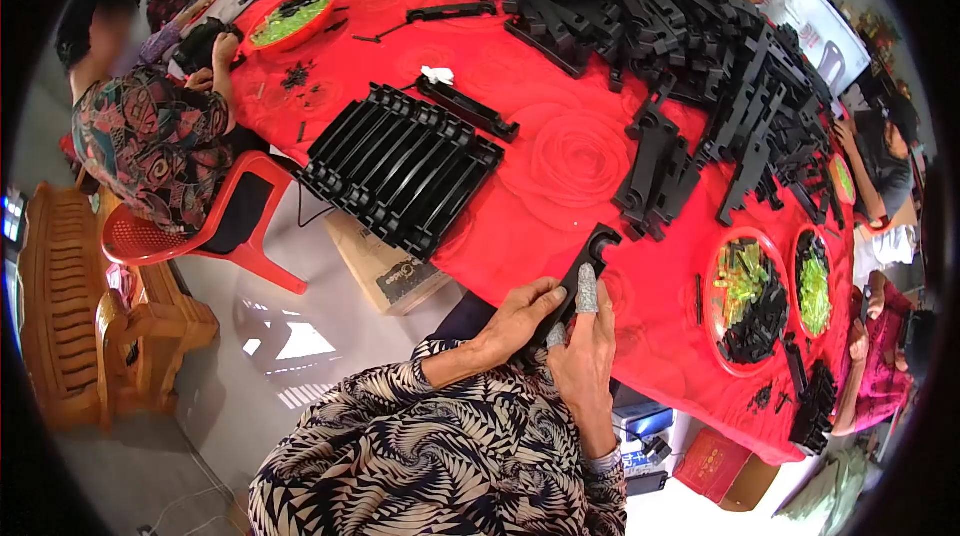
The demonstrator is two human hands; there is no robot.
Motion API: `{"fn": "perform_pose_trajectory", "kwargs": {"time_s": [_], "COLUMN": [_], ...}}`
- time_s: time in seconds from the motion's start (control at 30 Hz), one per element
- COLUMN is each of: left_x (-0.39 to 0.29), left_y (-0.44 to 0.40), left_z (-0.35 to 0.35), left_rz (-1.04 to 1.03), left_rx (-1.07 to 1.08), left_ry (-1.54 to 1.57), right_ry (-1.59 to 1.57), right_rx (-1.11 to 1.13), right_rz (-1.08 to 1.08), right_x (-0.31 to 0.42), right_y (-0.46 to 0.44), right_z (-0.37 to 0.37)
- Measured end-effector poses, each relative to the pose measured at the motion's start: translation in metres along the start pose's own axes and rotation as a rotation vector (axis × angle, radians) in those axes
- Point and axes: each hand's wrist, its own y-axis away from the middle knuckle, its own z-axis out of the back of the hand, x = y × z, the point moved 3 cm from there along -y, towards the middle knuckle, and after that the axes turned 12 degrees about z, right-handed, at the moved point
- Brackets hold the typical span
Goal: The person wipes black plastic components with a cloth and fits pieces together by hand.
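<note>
A long black plastic part (598, 242) is held between my two hands at the near edge of the red-covered table. My left hand (524, 320) pinches its left side with thumb and fingers. On its right side, my right hand (584, 351) grips the same part, with silvery wraps on the thumb and a finger. Left of my hands lies a neat row of similar black parts (400, 168), one beside another. A separate black part (468, 108) lies just behind that row, near a crumpled white scrap (437, 75).
A large heap of black parts (640, 16) covers the back right. Red bowls with green and black pieces (745, 301) stand at the right. A person on a red chair (190, 236) sits at the left; other people sit around the table (570, 151).
</note>
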Motion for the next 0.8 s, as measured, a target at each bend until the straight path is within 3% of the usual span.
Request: {"fn": "perform_pose_trajectory", "kwargs": {"time_s": [0.37,0.6,0.8], "left_x": [0.009,0.01,0.008], "left_y": [-0.002,-0.001,-0.001], "left_z": [-0.002,-0.001,0.003], "left_rz": [-0.143,-0.089,-0.086], "left_rx": [-0.025,-0.004,-0.026], "left_ry": [-0.046,0.069,-0.06], "right_ry": [0.104,0.079,0.116], "right_rx": [-0.064,-0.105,-0.109], "right_rz": [0.071,0.086,0.128], "right_x": [0.012,0.01,0.007], "right_y": [-0.002,0.0,0.004], "right_z": [0.004,0.003,0.001]}}
